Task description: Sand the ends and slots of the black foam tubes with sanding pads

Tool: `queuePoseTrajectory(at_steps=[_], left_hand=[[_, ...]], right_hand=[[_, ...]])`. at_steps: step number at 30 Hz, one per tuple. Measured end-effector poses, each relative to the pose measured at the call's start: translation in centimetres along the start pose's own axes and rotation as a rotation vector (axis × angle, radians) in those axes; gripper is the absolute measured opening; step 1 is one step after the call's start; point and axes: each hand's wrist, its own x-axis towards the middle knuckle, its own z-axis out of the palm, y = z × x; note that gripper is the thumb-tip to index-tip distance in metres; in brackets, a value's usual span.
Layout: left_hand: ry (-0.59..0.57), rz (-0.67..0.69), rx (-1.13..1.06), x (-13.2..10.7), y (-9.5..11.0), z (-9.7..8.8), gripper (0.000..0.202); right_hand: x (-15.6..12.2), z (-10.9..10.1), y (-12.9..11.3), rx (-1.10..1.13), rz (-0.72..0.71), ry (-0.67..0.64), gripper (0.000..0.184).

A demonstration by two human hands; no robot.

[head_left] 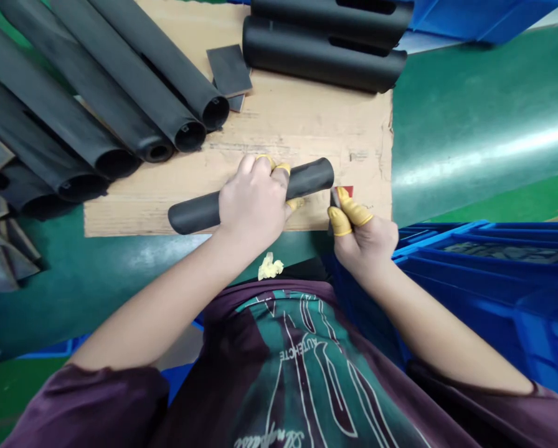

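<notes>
Green surface point(484, 112) carries a sheet of worn cardboard point(302, 118), and a blue plastic crate point(447, 239) sits beyond its lower right corner. Black tubes point(134, 81) lie fanned across the upper left, with two thicker black tubes point(316, 53) at the top. The left hand point(253, 202) wraps closed around a single black tube point(311, 178), which lies across the cardboard's near edge. The right hand point(365, 236) pinches narrowly on a small dark flat piece point(335, 199), partly hidden, just beside the tube's end. Yellow finger cots point(354, 206) cover the fingertips; a crumpled yellow cot point(269, 267) lies on the surface. A loosened grip could let the round tube roll, and the slick cots could let the small piece slip toward the crate.
</notes>
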Motion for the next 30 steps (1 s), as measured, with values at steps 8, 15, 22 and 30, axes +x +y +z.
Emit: queuePoseTrajectory(at_steps=[8,15,22,30], left_hand=[[-0.014,0.020,0.022,0.0,0.0,0.0,0.025],[-0.048,-0.008,-0.005,0.1,0.0,-0.2,0.022],[-0.011,-0.001,-0.023,0.1,0.0,-0.1,0.022],[0.009,-0.016,-0.051,0.2,-0.1,0.1,0.023]], right_hand=[[4.7,2.1,-1.3,0.006,-0.069,-0.148,0.042],[5.5,0.9,-2.6,-0.180,0.073,-0.387,0.042],[5.7,0.7,-2.4,-0.218,0.076,-0.457,0.044],[6.2,0.3,-2.9,-0.195,0.023,-0.464,0.042]])
